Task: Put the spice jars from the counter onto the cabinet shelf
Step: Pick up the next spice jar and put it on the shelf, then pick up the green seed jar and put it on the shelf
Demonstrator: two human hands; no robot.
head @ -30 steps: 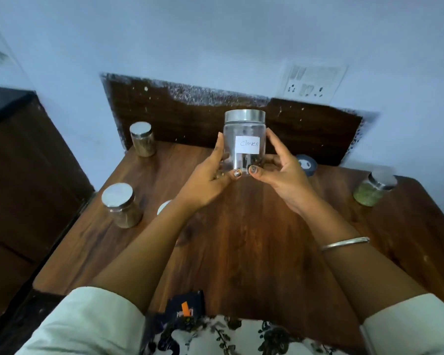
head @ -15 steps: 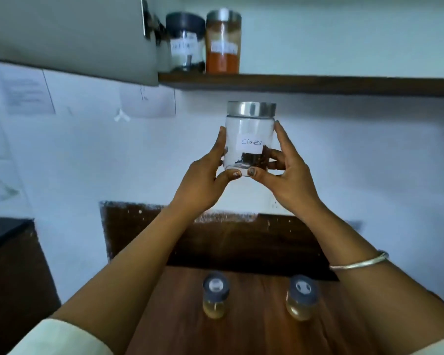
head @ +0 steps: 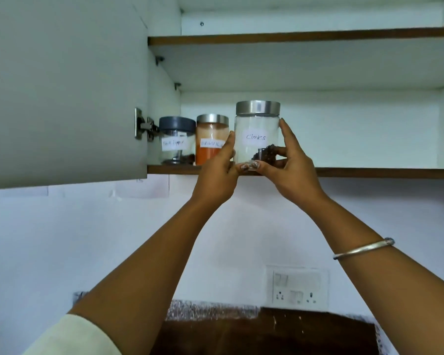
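Both hands' fingers clasp the cloves jar beside the orange jar.

orange jar label partly hidden

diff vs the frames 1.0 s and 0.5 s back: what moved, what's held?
The cloves jar went up from above the counter to the lower cabinet shelf, right of the orange-spice jar; whether it rests on the shelf yet is unclear. The view tilted up with it. Unchanged: left hand and right hand keep the same two-handed grip; nothing was released. The black pepper jar stays put.
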